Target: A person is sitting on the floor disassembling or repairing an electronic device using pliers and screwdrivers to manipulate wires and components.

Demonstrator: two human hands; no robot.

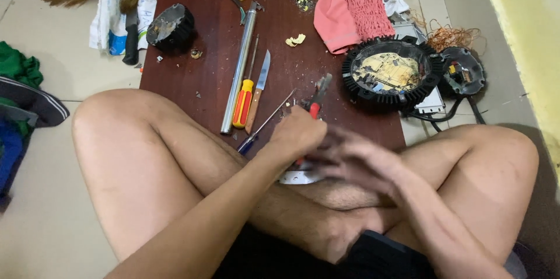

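I sit cross-legged at a dark brown board (216, 40) on the floor. My left hand (296, 133) is closed around the red handles of a pair of pliers (318, 93), whose jaws point up and away from me. My right hand (357, 159) is blurred with motion just right of it, over a small white piece (297, 177) resting on my leg; whether it holds anything cannot be made out.
On the board lie a metal tube (239, 69), a yellow-and-red screwdriver (245, 98), a knife (259, 86), a thin blue-handled screwdriver (262, 124), a black round part (170, 27) and pink cloth (350, 13). A black finned round housing (389, 75) overhangs the right edge.
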